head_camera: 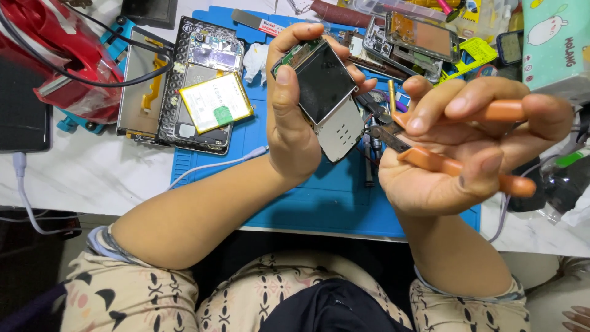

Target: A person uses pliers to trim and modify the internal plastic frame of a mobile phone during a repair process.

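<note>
Left grip (295, 104): clamped around a small dark-screened phone assembly (322, 92), held above the blue rubber mat (307, 197).
Right grip (467, 144): closed on orange-handled cutting pliers (455, 138), tips beside the assembly.
Counter (92, 178): opened smartphone with yellow-edged battery (215, 101) left.

Above the blue work mat (319, 203), the left hand (295, 123) grips a small phone board with a dark screen (324, 92) upright, while the right hand (467, 147) holds orange-handled cutters (458, 165) just beside it, an opened phone with a yellow-edged battery (215, 101) lying at the mat's far left corner.
</note>
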